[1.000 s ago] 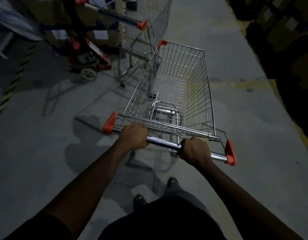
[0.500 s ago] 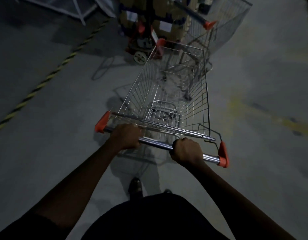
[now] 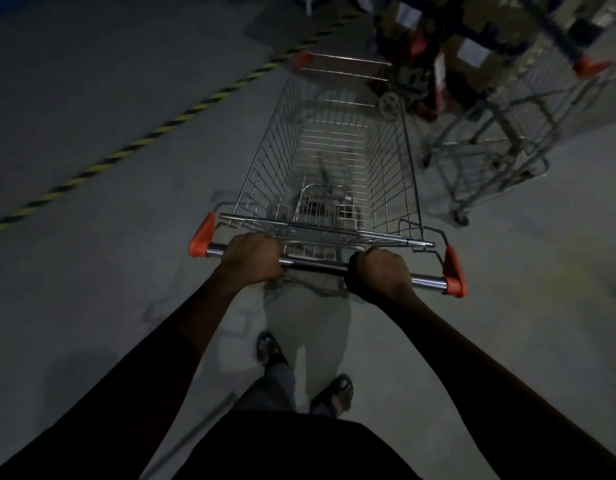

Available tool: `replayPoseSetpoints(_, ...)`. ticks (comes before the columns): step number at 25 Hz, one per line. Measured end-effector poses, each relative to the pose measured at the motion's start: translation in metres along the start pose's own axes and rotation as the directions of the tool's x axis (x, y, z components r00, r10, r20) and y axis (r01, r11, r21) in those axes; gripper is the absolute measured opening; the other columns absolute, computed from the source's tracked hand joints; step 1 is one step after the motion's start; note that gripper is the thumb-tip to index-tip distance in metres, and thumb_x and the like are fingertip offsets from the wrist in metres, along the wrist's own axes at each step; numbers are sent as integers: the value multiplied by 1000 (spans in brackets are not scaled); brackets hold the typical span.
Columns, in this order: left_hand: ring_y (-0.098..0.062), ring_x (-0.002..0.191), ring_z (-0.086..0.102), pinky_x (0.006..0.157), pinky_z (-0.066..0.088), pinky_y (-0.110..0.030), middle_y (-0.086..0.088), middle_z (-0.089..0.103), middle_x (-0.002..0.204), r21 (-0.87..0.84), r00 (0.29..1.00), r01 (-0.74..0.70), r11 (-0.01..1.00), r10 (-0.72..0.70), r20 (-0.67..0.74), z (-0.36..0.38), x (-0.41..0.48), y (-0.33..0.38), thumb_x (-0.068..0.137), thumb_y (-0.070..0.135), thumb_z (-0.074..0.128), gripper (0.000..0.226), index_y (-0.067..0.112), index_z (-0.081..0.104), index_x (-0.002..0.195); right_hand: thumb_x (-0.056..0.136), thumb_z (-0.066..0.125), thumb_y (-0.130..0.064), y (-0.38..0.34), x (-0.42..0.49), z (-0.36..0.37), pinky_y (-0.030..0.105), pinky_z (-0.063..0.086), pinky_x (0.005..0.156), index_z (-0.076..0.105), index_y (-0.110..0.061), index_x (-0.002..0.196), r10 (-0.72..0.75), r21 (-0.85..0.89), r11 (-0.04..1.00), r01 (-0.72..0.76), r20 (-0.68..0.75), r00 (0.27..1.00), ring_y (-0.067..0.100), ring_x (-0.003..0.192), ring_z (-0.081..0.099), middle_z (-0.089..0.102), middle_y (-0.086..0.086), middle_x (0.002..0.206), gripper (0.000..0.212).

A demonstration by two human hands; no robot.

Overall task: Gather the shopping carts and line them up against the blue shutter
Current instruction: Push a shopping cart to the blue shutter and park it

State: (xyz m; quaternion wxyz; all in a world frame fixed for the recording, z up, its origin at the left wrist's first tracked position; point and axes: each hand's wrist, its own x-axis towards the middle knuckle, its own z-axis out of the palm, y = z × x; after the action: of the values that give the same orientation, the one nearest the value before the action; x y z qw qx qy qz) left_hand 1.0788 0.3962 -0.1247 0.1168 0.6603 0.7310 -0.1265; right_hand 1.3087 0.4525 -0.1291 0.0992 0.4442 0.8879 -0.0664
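Chrome cart handle (image 3: 313,265) wrapped by fingers of left hand (image 3: 253,259) and right hand (image 3: 379,275), no readable writing anywhere

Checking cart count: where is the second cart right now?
In the head view the second cart stands upper right, just right of the pushed cart and beside the stacked boxes.

Dim, underexposed wide-angle view, edges bowed, far corner (image 3: 507,64) motion-blurred, perhaps out of focus.
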Motion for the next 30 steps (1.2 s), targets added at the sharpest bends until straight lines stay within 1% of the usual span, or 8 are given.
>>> replayPoseSetpoints(8, -24, 85, 67, 74, 51, -33, -2, 71, 88, -139, 974, 227, 964, -228, 8, 20, -28, -101, 71, 43, 61, 28, 22, 71, 87, 89, 48, -30, -84, 87, -22, 36, 49, 69, 64, -11, 94, -189, -52, 981, 189, 21, 982, 33, 87, 65, 67, 13, 94, 25)
replayPoseSetpoints(11, -25, 86, 67, 75, 50, -33, -2, 71, 89, -177, 951, 306, 935, -307, 22, 29, -42, -152, 73, 45, 60, 28, 24, 70, 88, 77, 54, -28, -134, 117, -24, 31, 44, 52, 63, -11, 72, -379, -193, 914, 357, -87, 921, 31, 60, 63, 63, 13, 68, 20)
replayPoseSetpoints(13, -25, 86, 67, 75, 50, -33, -3, 71, 89, -203, 933, 355, 913, -358, 24, 34, -53, -186, 73, 45, 60, 27, 24, 70, 88, 67, 57, -26, -166, 137, -24, 25, 36, 42, 55, -14, 56, -469, -257, 873, 414, -214, 857, 25, 40, 52, 52, 8, 50, 17)
replayPoseSetpoints(15, -25, 85, 67, 75, 50, -32, -3, 71, 88, -218, 910, 409, 886, -415, 19, 40, -65, -222, 73, 45, 61, 26, 23, 69, 85, 65, 58, -28, -202, 160, -23, 23, 35, 40, 53, -14, 54, -531, -266, 840, 474, -217, 819, 24, 38, 48, 49, 7, 48, 18)
replayPoseSetpoints(18, -24, 88, 67, 75, 49, -32, -3, 71, 91, -207, 879, 471, 858, -477, 23, 47, -83, -275, 75, 46, 61, 27, 23, 69, 87, 73, 50, -35, -262, 191, -31, 30, 48, 50, 63, -10, 66, -577, -235, 804, 546, -91, 811, 30, 52, 60, 60, 11, 61, 29)
replayPoseSetpoints(22, -26, 91, 66, 77, 49, -34, -5, 71, 95, -232, 821, 565, 792, -568, 60, 57, -103, -342, 76, 47, 60, 31, 22, 69, 92, 80, 56, -42, -342, 226, -49, 34, 48, 73, 66, -14, 99, -582, -150, 802, 578, 22, 813, 33, 89, 65, 67, 11, 98, 35)
replayPoseSetpoints(26, -29, 95, 65, 81, 50, -37, -8, 69, 101, -240, 740, 661, 711, -670, 53, 68, -123, -405, 74, 51, 61, 37, 23, 68, 97, 78, 55, -40, -418, 267, -58, 35, 49, 77, 66, -18, 100, -612, -135, 776, 616, 72, 787, 33, 94, 65, 68, 10, 103, 33)
replayPoseSetpoints(30, -31, 96, 65, 82, 50, -38, -10, 69, 101, -279, 668, 729, 625, -739, 88, 81, -133, -474, 73, 50, 60, 37, 23, 67, 97, 76, 56, -35, -495, 314, -63, 33, 49, 74, 67, -16, 92, -698, -171, 693, 700, 82, 711, 32, 87, 67, 70, 10, 95, 27)
